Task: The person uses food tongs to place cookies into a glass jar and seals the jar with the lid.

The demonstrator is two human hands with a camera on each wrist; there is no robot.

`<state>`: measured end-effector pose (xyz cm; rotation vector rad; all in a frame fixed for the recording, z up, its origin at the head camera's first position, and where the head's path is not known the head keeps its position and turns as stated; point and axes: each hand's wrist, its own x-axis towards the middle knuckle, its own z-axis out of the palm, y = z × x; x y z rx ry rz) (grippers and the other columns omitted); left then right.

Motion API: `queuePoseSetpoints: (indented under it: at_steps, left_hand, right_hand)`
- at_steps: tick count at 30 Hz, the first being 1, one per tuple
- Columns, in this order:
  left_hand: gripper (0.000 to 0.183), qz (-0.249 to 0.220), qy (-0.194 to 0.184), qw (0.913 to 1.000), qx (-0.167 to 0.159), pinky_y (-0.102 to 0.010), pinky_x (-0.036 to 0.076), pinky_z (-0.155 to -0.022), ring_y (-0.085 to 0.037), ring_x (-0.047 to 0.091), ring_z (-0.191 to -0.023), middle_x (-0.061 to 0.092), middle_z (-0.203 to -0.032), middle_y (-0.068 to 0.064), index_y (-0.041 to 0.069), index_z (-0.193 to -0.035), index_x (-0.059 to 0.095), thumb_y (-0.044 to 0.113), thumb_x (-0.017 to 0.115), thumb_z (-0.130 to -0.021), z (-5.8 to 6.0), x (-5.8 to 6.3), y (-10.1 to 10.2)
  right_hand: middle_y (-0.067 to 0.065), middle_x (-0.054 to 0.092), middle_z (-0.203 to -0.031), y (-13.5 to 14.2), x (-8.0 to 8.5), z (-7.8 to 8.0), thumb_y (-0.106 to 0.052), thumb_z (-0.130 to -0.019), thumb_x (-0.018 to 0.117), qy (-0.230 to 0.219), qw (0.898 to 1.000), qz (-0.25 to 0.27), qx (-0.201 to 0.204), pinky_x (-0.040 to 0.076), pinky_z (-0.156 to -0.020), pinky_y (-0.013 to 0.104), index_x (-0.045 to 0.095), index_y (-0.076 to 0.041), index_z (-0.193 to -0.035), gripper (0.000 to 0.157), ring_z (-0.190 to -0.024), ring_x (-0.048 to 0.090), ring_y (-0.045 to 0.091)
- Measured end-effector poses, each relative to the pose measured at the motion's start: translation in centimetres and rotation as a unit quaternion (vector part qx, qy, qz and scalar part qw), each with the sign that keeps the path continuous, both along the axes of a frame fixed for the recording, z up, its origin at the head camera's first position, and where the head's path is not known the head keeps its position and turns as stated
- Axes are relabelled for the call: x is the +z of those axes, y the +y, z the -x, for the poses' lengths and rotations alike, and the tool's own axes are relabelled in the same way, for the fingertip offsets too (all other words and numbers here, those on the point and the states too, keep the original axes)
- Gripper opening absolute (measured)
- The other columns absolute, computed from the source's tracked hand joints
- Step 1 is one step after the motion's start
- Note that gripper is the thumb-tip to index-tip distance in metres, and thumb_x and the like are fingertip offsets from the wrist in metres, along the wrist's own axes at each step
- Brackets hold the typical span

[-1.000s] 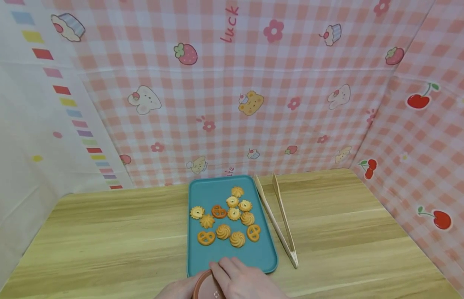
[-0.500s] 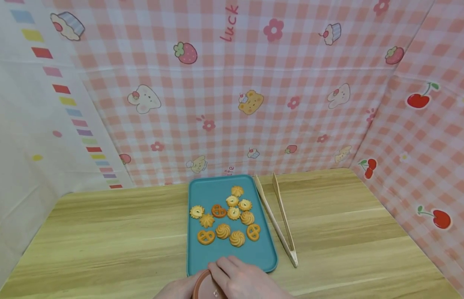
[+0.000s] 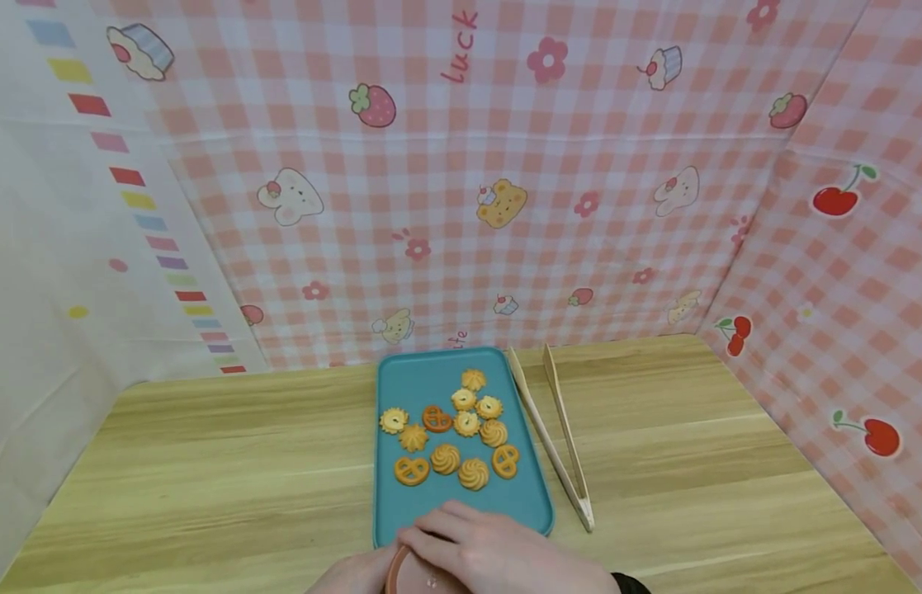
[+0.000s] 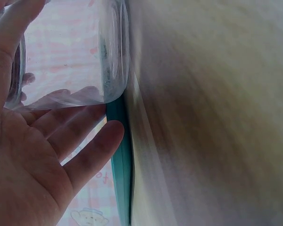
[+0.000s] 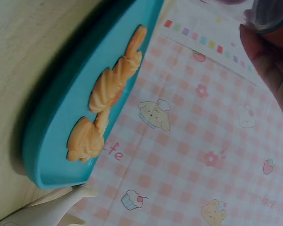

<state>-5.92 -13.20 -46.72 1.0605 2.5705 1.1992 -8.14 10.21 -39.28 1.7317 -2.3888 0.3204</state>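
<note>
A clear plastic jar (image 4: pixel 66 56) with a brown lid (image 3: pixel 419 576) stands at the near edge of the head view, partly cut off. My left hand (image 3: pixel 354 572) holds the jar from the left. In the left wrist view its thumb lies along one side of the jar and its fingers pass behind. My right hand (image 3: pixel 498 551) grips the lid from the right, fingers bent over its far rim. Just beyond both hands lies a teal tray (image 3: pixel 412 375) with several cookies, among them pretzel shapes (image 3: pixel 412 471), swirls (image 3: pixel 473 474) and flower shapes (image 3: pixel 394 421).
Wooden tongs (image 3: pixel 585 513) lie spread along the tray's right side, hinge end toward me. The wood-grain table (image 3: pixel 230 470) extends to both sides. A pink checked cloth (image 3: pixel 431 165) hangs as a wall behind and at right.
My right hand has turned on the lid: its fingers have shifted left along the rim, and a black cuff now shows at the wrist. The tray, cookies and tongs keep their places.
</note>
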Motion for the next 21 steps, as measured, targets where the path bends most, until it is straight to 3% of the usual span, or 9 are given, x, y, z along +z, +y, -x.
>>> queuePoseSetpoints:
  at_steps: [9, 11, 14, 18, 21]
  left_hand:
    - [0.042, 0.019, 0.032, 0.9991, 0.019, -0.025, 0.051, -0.074, -0.002, 0.060, -0.096, 0.065, -0.115, 0.007, 0.017, -0.127, 0.059, 0.040, 0.061, -0.092, -0.2, -0.2, 0.1]
    - [0.041, 0.017, 0.012, 0.9996, 0.018, -0.025, 0.051, -0.074, -0.001, 0.060, -0.095, 0.065, -0.114, 0.009, 0.019, -0.126, 0.060, 0.041, 0.060, -0.092, -0.2, -0.1, 0.1]
    - [0.039, -0.002, -0.008, 0.9999, 0.008, -0.024, 0.050, -0.075, 0.000, 0.060, -0.096, 0.064, -0.115, 0.012, 0.022, -0.126, 0.058, 0.041, 0.061, -0.092, -0.2, -0.2, 0.2]
    - [0.040, -0.028, 0.030, 0.9991, 0.004, -0.021, 0.050, -0.077, 0.000, 0.060, -0.097, 0.063, -0.116, 0.014, 0.025, -0.128, 0.055, 0.038, 0.063, -0.091, -0.3, -0.6, 0.3]
    - [0.042, -0.028, 0.047, 0.9984, 0.010, -0.020, 0.049, -0.077, 0.000, 0.060, -0.097, 0.063, -0.117, 0.013, 0.025, -0.131, 0.054, 0.038, 0.063, -0.091, -0.4, -0.6, 0.4]
  right_hand:
    - [-0.006, 0.050, -0.132, -0.1, -0.3, 0.2, -0.043, -0.102, 0.039, 0.009, 1.000, -0.004, 0.022, 0.027, -0.103, 0.016, 0.052, -0.010, -0.138, 0.050, -0.120, 0.043, 0.006]
    - [-0.004, 0.049, -0.134, -0.1, -0.2, 0.1, -0.044, -0.102, 0.039, 0.009, 1.000, -0.010, 0.018, 0.028, -0.103, 0.017, 0.050, -0.009, -0.140, 0.052, -0.121, 0.042, 0.007]
    - [0.001, 0.045, -0.139, 0.0, -0.2, -0.2, -0.046, -0.102, 0.038, 0.009, 1.000, -0.015, -0.001, 0.031, -0.103, 0.020, 0.043, -0.004, -0.145, 0.060, -0.125, 0.041, 0.011]
    - [0.007, 0.041, -0.142, 0.0, -0.2, -0.8, -0.049, -0.101, 0.039, 0.017, 0.999, 0.000, -0.036, 0.039, -0.097, 0.021, 0.037, 0.000, -0.147, 0.068, -0.126, 0.042, 0.016]
    - [0.008, 0.045, -0.138, -0.2, -0.2, -1.4, -0.050, -0.100, 0.041, 0.034, 0.997, 0.018, -0.070, 0.045, -0.089, 0.021, 0.043, 0.001, -0.143, 0.066, -0.121, 0.047, 0.017]
